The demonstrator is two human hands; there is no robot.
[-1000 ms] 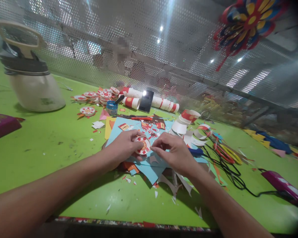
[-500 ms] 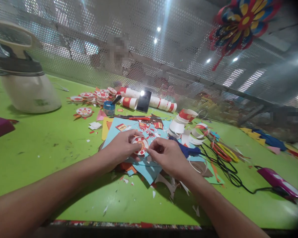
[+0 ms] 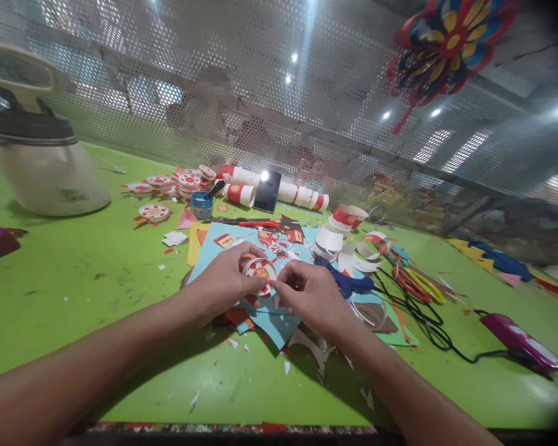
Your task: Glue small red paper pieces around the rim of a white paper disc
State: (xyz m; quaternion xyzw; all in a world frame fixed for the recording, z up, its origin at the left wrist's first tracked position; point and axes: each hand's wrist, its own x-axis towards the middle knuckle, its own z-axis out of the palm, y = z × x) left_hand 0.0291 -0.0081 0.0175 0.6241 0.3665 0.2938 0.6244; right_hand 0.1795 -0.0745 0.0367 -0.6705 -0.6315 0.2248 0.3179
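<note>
Left hand (image 3: 225,277) shifted its thumb lower, clamped on round red-and-white paper disc (image 3: 261,271), right hand (image 3: 312,294) pinched together at its four-o'clock edge, blue glue gun (image 3: 351,284) lay at three.

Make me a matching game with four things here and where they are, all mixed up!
Things:
1. Round disc
2. Phone
3. Blue glue gun
4. Big flower

Places:
A. Up high, above the table
B. Beside the right hand
C. Held in the left hand
D. In front of the long tube

Pairs: 1-C, 2-D, 3-B, 4-A
</note>
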